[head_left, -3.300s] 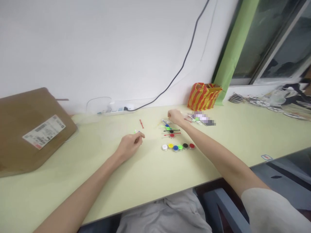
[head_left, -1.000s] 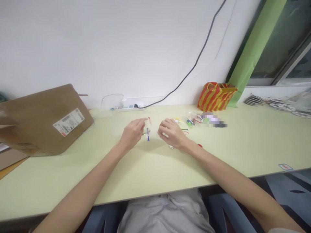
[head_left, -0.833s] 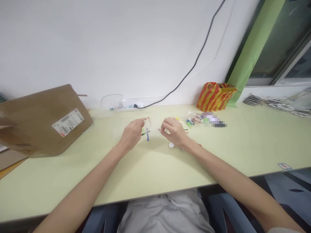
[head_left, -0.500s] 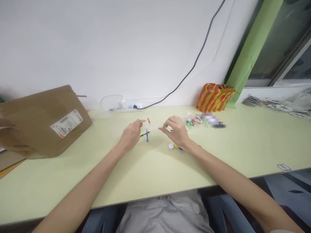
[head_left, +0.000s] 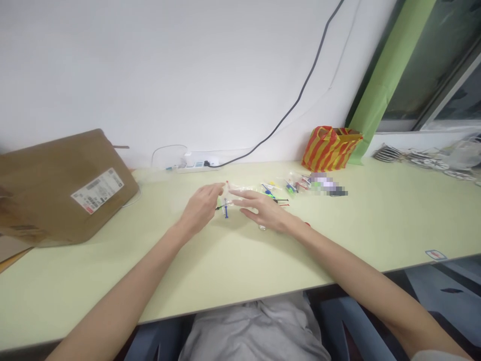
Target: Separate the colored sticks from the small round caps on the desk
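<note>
My left hand (head_left: 203,206) is closed, its fingertips pinching the edge of a crumpled clear plastic bag (head_left: 244,190). My right hand (head_left: 265,210) reaches in from the other side with its fingers stretched apart, over and against the bag. Beneath my left fingers lie a small blue plastic stick (head_left: 226,212) with widened ends and a black piece, partly covered. Behind my right hand is a group of thin coloured plastic sticks (head_left: 276,194) in blue, green, yellow, black and red. A small round whitish piece (head_left: 262,227) shows just under my right wrist.
A cardboard box (head_left: 71,185) stands at the left. A power strip (head_left: 197,165) with a black cable lies along the wall. Farther right are small bagged parts (head_left: 295,184), a blurred-out item and a red-yellow striped bag (head_left: 330,150). Stacked discs (head_left: 424,159) lie far right.
My right hand has opened from a pinch and moved left, closer to my left hand. The clear bag shows between them now. More coloured sticks are visible behind my right hand.
</note>
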The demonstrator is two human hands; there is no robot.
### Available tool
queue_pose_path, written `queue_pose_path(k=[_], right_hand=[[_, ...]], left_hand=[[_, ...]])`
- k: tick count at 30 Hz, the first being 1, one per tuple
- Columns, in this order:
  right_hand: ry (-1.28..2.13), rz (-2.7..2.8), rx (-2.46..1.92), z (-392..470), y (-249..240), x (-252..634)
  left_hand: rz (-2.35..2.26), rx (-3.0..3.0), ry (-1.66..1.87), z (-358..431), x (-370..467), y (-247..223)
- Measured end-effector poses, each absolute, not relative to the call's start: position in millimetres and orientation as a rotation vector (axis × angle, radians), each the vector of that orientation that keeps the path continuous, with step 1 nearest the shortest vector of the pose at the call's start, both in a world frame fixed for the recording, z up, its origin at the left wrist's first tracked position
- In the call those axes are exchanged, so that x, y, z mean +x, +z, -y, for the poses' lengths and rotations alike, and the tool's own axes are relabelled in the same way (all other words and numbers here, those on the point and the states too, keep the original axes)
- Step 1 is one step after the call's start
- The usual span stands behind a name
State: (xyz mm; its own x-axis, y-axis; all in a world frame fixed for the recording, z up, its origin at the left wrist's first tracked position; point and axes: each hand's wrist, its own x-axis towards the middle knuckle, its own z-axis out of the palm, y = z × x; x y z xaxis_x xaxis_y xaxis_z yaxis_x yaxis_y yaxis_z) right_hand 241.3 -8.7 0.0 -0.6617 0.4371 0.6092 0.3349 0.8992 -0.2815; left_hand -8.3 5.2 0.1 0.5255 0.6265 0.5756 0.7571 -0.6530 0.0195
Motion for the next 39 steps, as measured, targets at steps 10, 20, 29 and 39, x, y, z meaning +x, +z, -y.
queue_pose_path(k=[10,20,29,39], right_hand=[[-0.238,2.606,-0.497,20.7,4.2,227.4],[-0.214,2.614,-0.309,21.5,14.4,231.0],[-0.252,1.997,-1.383,-56.9,-7.8,303.7],[-0.164,1.995,-1.878,-80.4,-30.4,322.6]], left_hand=[[0.871,-2.649,-0.656,9.0,6.0,9.7],[0.829,-2.675,-0.616,3.1,-5.6,12.7],[1.152,-2.448,-0.676,-17.2,-25.8,4.2],[1.275,-2.45,-0.585,-15.3,-18.9,0.7]])
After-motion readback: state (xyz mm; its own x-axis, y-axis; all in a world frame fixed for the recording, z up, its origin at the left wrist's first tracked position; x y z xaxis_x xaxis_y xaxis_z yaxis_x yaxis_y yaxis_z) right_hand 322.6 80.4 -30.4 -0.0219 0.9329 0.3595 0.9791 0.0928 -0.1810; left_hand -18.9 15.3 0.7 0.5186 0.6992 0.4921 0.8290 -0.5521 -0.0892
